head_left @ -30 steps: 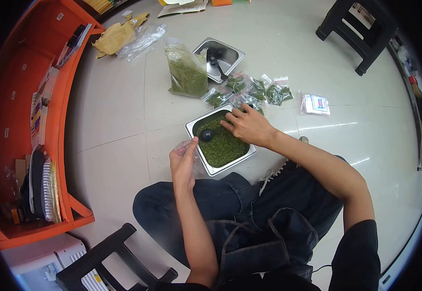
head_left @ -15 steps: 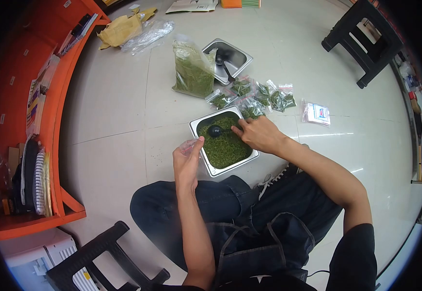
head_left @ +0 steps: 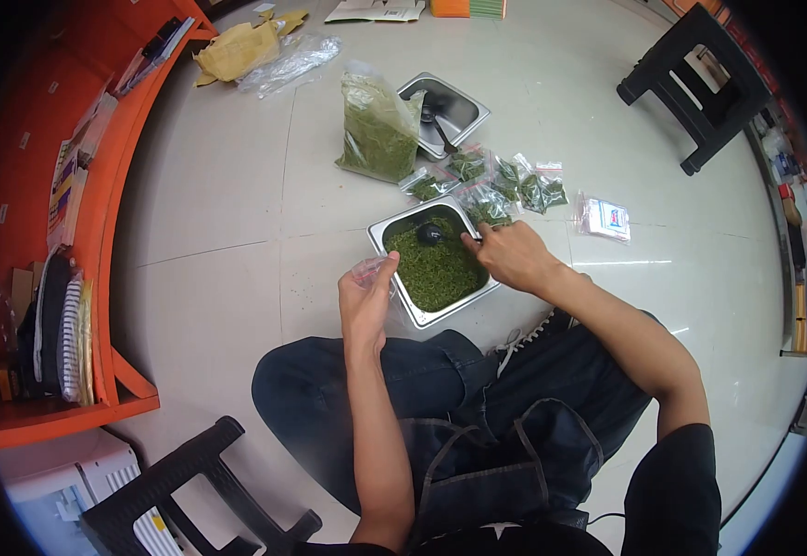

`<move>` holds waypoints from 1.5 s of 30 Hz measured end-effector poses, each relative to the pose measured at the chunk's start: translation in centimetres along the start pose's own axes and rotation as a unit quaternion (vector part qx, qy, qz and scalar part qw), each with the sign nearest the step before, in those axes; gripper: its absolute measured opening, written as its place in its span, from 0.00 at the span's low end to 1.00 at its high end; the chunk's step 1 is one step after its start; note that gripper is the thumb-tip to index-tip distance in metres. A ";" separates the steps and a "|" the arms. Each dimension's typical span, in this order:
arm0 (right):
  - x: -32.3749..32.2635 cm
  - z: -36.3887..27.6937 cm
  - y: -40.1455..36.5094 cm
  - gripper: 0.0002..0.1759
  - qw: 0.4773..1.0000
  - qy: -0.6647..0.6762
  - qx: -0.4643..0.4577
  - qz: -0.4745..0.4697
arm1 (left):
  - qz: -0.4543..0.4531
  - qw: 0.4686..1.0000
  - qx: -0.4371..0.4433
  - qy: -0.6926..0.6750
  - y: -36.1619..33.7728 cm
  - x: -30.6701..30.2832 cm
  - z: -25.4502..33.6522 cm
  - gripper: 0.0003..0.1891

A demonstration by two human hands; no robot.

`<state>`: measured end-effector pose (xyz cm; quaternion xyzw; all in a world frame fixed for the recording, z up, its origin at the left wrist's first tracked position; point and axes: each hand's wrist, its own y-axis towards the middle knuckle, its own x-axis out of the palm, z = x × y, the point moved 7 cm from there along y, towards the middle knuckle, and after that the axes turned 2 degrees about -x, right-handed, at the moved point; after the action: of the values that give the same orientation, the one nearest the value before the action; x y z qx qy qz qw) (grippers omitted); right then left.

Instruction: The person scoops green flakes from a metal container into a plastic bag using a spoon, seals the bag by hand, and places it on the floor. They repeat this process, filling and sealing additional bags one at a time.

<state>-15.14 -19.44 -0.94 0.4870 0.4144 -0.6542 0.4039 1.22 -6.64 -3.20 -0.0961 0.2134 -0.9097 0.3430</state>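
Observation:
A steel container (head_left: 413, 313) of chopped green herb stands on the floor before my crossed legs. My right hand (head_left: 513, 255) grips the handle of a black scoop (head_left: 429, 233) at the container's right rim; the scoop's round head lies in the herb near the far side. Just outside the left rim, my left hand (head_left: 366, 301) pinches a small clear plastic bag (head_left: 366, 271). Several small bags filled with herb (head_left: 505, 182) lie beyond the container. A large clear bag of herb (head_left: 378, 134) stands behind them, beside a second steel container (head_left: 471, 109) with a black spoon in it.
An orange shelf (head_left: 112, 306) runs along the left. One black stool (head_left: 700, 88) stands at the back right, another (head_left: 176, 473) at the lower left. A pack of empty bags (head_left: 604, 219) lies to the right. Yellow packaging (head_left: 237, 54) and clear plastic (head_left: 290, 63) lie at the back left.
The scoop's head has shifted slightly up and to the right within the herb, with my right hand on its handle. My left hand still holds the small bag. The whole view has shifted a little.

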 end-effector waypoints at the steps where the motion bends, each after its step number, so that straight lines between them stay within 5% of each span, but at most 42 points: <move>1: 0.3 -0.5 -0.1 0.21 1.000 0.009 -0.009 -0.023 | 0.003 1.000 -0.002 -0.003 -0.2 0.0 0.1 0.19; 5: -0.2 -0.7 -1.3 0.21 0.995 0.054 0.011 -0.087 | -0.001 1.000 -0.002 0.000 0.0 -0.2 -0.1 0.19; 8: -0.9 -0.2 -1.9 0.21 0.996 0.049 0.021 -0.072 | 0.000 1.000 0.023 -0.006 -0.1 -0.1 0.2 0.18; 10: -2.7 0.7 -1.7 0.16 0.997 0.051 0.058 0.024 | 0.014 0.999 0.028 -0.004 -0.6 0.0 0.8 0.18; 16: -0.1 0.0 -0.6 0.17 0.998 -0.013 0.043 0.033 | 0.031 0.998 0.045 0.002 0.0 -0.4 -0.1 0.20; 24: 0.0 -1.1 -2.0 0.17 0.994 0.054 0.058 -0.077 | -0.006 0.999 0.040 0.020 -0.2 -0.1 0.3 0.20; 27: -0.8 -0.8 -2.4 0.23 0.991 0.095 0.087 -0.047 | 0.001 0.999 0.042 0.000 -0.1 -0.1 -0.1 0.21; 34: -0.7 -0.9 -1.8 0.21 0.996 0.001 0.092 0.004 | 0.004 0.998 0.063 0.000 0.2 0.0 -0.4 0.21; 45: -2.0 -3.9 -3.2 0.18 0.977 0.161 0.137 -0.034 | -0.009 0.998 0.054 -0.015 0.3 0.1 -0.7 0.24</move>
<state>-16.50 -14.50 0.77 0.6222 0.3966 -0.6313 0.2387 1.13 -6.71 -3.95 -0.0927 0.1577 -0.9216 0.3424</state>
